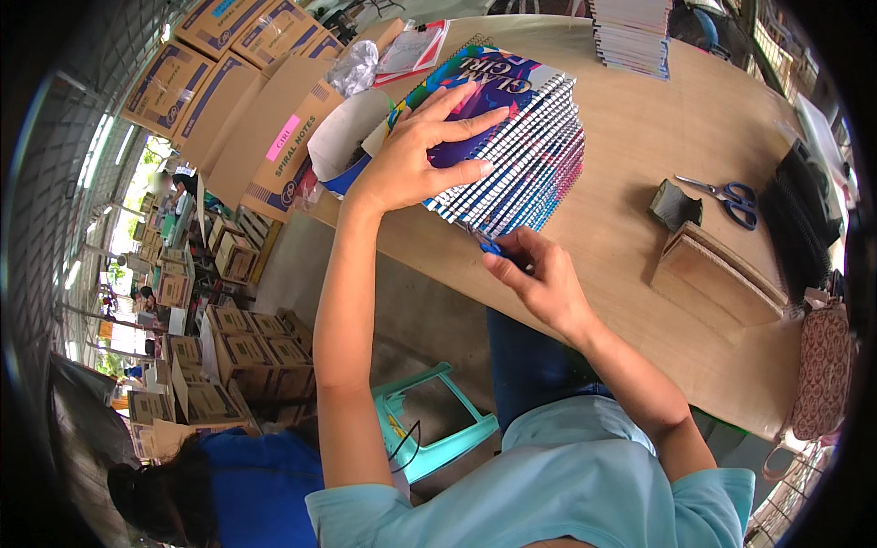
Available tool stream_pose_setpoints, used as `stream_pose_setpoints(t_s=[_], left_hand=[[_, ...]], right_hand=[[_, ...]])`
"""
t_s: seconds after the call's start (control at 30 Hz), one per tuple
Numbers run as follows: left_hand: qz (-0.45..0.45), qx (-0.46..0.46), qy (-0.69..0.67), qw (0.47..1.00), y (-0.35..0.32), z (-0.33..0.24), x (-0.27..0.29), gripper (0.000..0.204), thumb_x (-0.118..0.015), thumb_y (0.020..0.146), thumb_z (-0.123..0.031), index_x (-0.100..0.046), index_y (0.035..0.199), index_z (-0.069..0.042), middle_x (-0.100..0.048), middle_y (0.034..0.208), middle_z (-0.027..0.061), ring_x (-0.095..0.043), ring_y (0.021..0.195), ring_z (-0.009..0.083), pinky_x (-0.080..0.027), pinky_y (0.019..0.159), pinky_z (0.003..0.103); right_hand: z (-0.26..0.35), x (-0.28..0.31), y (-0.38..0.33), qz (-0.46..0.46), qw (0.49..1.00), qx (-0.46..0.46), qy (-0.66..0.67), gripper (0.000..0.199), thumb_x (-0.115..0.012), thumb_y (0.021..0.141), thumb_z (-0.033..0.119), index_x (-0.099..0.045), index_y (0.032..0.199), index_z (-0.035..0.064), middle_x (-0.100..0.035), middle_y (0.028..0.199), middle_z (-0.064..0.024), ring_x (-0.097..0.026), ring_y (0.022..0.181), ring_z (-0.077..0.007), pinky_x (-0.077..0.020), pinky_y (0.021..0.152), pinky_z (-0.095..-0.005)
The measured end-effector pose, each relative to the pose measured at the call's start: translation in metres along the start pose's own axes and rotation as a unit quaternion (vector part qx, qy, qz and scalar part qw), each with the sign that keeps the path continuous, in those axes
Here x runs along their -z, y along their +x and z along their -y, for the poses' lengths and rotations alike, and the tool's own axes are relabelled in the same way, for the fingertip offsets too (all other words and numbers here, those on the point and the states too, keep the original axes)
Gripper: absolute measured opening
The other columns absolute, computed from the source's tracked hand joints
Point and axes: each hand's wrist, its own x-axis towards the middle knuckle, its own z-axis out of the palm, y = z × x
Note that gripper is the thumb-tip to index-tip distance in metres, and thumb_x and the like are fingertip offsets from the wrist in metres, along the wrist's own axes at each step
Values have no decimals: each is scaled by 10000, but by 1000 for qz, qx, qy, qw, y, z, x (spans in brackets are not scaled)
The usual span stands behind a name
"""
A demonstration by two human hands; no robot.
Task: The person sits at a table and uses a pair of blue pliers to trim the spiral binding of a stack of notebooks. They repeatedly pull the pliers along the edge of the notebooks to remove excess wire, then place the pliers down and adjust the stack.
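Note:
A tall stack of spiral notebooks [521,164] with colourful covers leans in a fanned pile at the table's near left, its white wire coils facing me. My left hand [425,151] rests on the top notebook's purple and blue cover, fingers spread. In my right hand [544,274] is a small pair of blue-handled pliers [489,245], gripped with the fingers closed round the handles. Its metal jaws meet the lower corner of the stack by the coil ends. My fingers hide most of the handles.
The wooden table [630,173] bears blue-handled scissors [731,196], a cardboard holder [717,274], a black rack [799,210] and another notebook stack [630,41]. Left of it are a round container [352,132] and cartons [283,137]. Below stand a turquoise stool [457,438] and a person in blue [260,484].

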Motion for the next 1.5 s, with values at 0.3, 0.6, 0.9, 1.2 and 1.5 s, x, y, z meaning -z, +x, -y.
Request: stream_pose_setpoints(t_s=[0.3,0.6,0.9,1.2,1.5], left_hand=[[4,-6,3,1000,2,-2,2,546,-720,823,-226,-589,1350,-175,-358,1531,158,-336,1418,299,-236,1166,426],[-1,-1,-4,1000,-1,1,1,545,-720,826,-222,-587,1352,-175,-360,1529,161,-337,1418,297,-234,1166,427],[-1,-9,-1,1000,0,2,0,535,-711,834,-201,-586,1352,-161,-371,1522,155,-355,1407,294,-251,1159,421],[2,-2,-6,1000,0,3,-1,539,-710,834,-187,-582,1356,-153,-370,1522,157,-354,1408,291,-244,1161,414],[3,-10,-9,1000,1,4,-1,547,-710,834,-193,-576,1363,-159,-367,1527,145,-354,1408,290,-239,1162,421]], right_hand=[[-7,2,-3,-72,983,115,-120,292,-735,829,250,-621,903,-9,-610,727,-146,-587,582,-259,-497,594,-390],[-2,7,-8,-93,963,175,-183,328,-736,813,248,-612,947,-24,-630,850,-167,-605,648,-281,-512,613,-385],[-7,14,1,85,937,-215,261,323,-688,882,282,-631,903,-35,-600,678,-62,-593,599,-137,-491,563,-304],[-3,11,-14,-92,944,172,-266,352,-731,812,250,-594,1020,1,-633,927,-172,-651,774,-363,-531,661,-432],[1,18,0,65,949,-229,206,341,-689,875,284,-638,867,-53,-601,646,-122,-609,560,-161,-499,558,-337]])
